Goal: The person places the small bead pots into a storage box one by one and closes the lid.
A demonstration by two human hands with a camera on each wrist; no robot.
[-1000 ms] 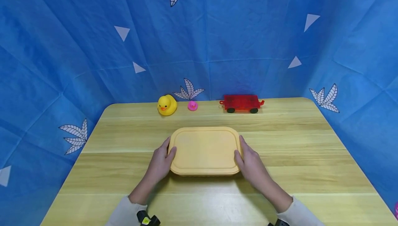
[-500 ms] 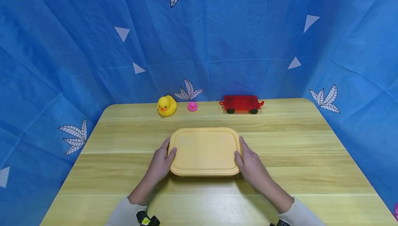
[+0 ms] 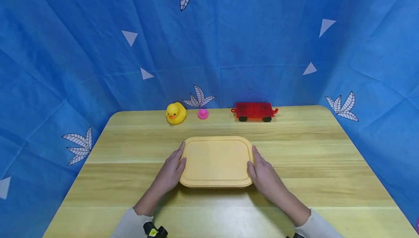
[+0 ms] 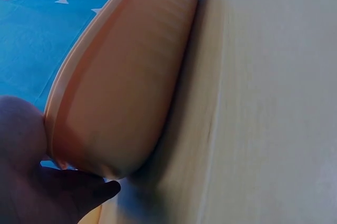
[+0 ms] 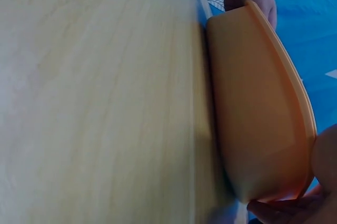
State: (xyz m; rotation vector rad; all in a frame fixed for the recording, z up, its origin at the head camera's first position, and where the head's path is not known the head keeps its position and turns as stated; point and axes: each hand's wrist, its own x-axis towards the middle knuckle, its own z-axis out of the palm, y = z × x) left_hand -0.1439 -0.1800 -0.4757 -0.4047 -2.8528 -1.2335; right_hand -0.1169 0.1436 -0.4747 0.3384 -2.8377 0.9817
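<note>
A pale orange plastic storage box (image 3: 216, 162) with a flat rounded lid sits in the middle of the wooden table in the head view. My left hand (image 3: 170, 170) holds its left end, thumb by the lid's edge and fingers along the side. At the opposite end my right hand (image 3: 264, 174) grips the box, with the thumb on the lid rim. Both wrist views show the deep smooth wall of the box (image 4: 124, 81) and its base close above or on the tabletop. Its contents are hidden by the lid.
Along the table's back edge stand a yellow rubber duck (image 3: 176, 113), a small pink duck (image 3: 203, 114) and a red toy wagon (image 3: 254, 111) with black wheels. Blue patterned cloth (image 3: 262, 41) hangs behind and at both sides of the wooden table (image 3: 314, 158).
My left fingers have shifted forward slightly along the lid's edge towards its far left corner. The right hand and the box stay nearly still; the head view has tilted up a little.
</note>
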